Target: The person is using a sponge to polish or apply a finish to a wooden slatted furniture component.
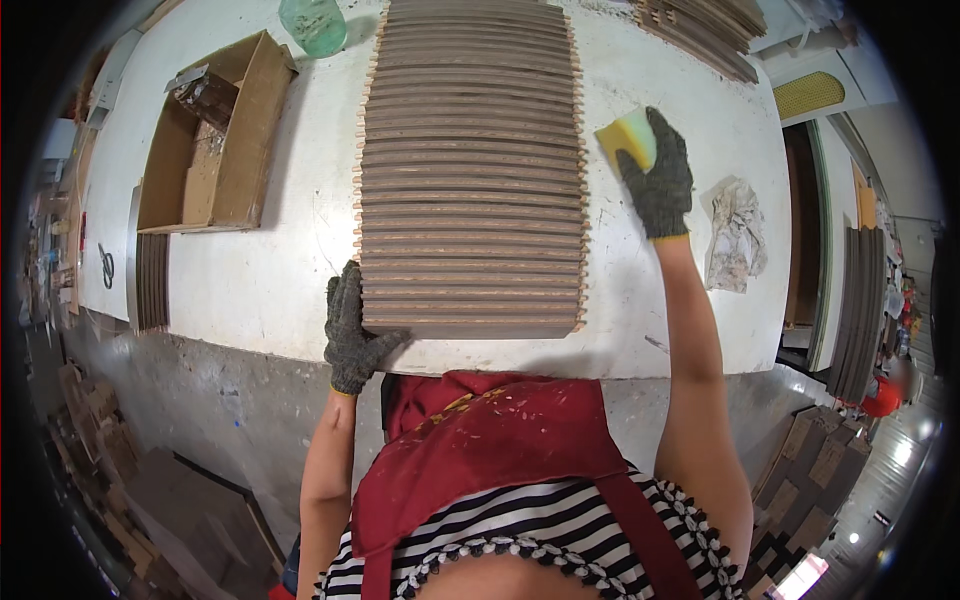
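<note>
A long row of narrow grey-brown wooden boards [470, 190], packed side by side with notched pale ends, lies on the white table [310, 300]. My left hand [352, 335], in a dark grey knit glove, rests against the near left corner of the row. Its fingers stretch along the left side and the thumb spreads over the front board. To the right of the row, my right hand [664, 190], gloved the same way, grips a yellow and pale green sponge [622, 140] just above or on the table; I cannot tell which.
A cardboard box [253, 150] with a dark brown block inside stands at the left, near scissors [106, 266]. A greenish clear container [314, 25] sits at the back. A crumpled stained cloth [735, 235] lies right of my right hand. More boards [700, 35] are stacked at the far right.
</note>
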Demonstrator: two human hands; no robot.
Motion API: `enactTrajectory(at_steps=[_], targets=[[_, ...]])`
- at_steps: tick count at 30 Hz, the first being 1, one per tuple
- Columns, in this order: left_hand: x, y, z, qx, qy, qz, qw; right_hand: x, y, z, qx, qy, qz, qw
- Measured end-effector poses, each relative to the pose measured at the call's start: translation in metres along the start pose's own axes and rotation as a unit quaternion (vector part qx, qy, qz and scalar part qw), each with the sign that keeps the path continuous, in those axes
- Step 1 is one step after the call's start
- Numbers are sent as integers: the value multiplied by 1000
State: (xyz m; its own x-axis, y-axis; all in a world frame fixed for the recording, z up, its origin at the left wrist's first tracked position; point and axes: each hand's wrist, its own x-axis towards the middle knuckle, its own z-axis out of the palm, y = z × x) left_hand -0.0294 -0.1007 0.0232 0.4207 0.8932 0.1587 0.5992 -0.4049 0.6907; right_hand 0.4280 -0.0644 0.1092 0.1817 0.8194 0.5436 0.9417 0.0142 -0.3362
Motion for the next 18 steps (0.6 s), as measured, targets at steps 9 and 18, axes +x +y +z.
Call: enactTrajectory(at_steps=[9, 18], targets=[[0, 7, -3, -13, -6, -8, 1000, -97, -92, -1, 155, -199, -138, 958], [2, 8, -2, 21, 1, 23, 1000, -43, -9, -31, 74, -16, -38, 996]])
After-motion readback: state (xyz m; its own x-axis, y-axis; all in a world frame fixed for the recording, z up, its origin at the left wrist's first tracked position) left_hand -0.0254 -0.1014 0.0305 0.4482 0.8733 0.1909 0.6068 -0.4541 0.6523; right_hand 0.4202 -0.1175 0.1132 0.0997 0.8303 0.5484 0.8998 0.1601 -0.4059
